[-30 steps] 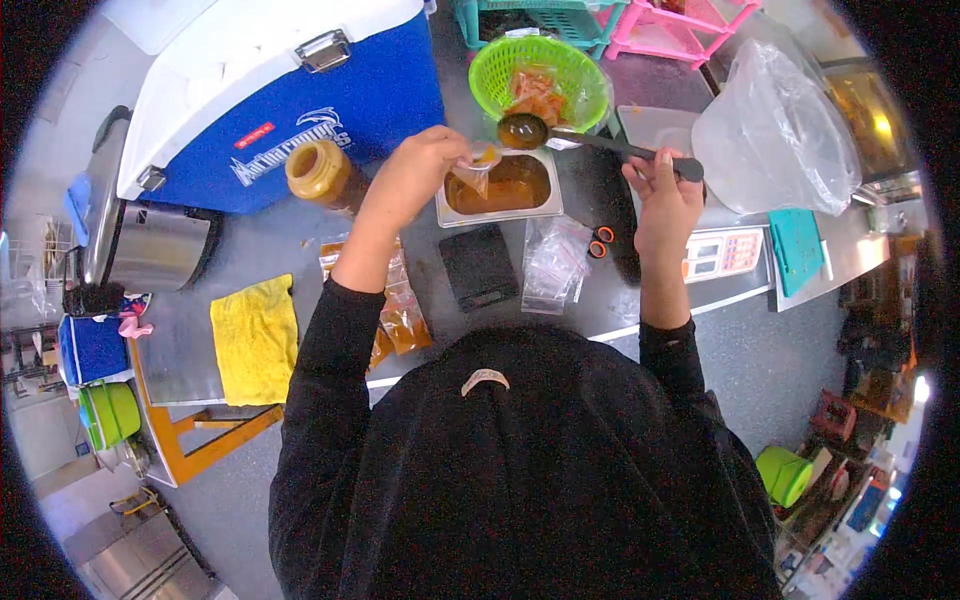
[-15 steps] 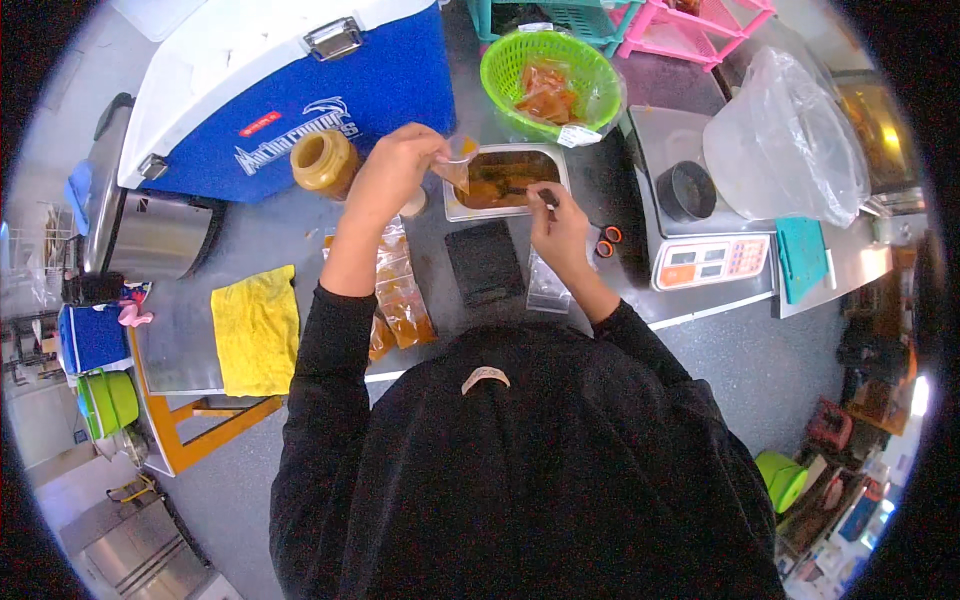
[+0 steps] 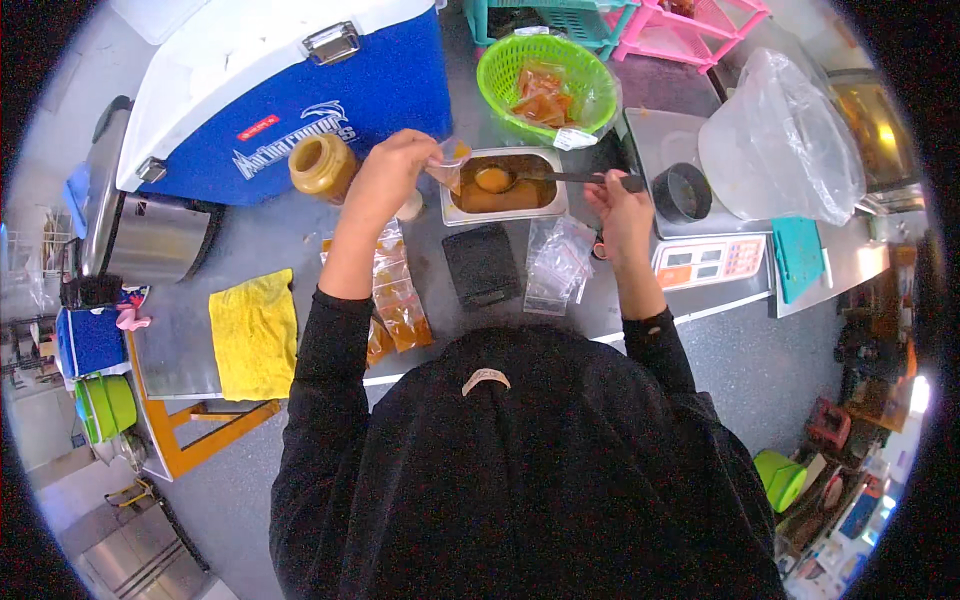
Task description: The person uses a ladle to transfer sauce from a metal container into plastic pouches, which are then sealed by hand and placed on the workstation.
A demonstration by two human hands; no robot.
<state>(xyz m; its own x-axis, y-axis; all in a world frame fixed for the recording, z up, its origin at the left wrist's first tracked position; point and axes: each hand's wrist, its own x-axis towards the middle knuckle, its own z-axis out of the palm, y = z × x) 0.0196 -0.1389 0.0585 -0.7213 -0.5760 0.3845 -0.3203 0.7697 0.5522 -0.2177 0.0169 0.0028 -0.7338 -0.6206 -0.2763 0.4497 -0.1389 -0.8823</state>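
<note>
Head view: left hand pinches clear plastic bag by metal pan, right hand grips black ladle, bowl over brown liquid.

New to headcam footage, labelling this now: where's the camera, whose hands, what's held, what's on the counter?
No machine here: one person works barehanded. A wide fisheye camera on that person's head looks down, so straight edges bend toward the rim. The left hand holds a small clear bag; the right hand holds a black ladle at a metal pan of brown liquid. Also on the counter: a brown jar, yellow cloth, green basket, blue cooler and flat pouches.
</note>
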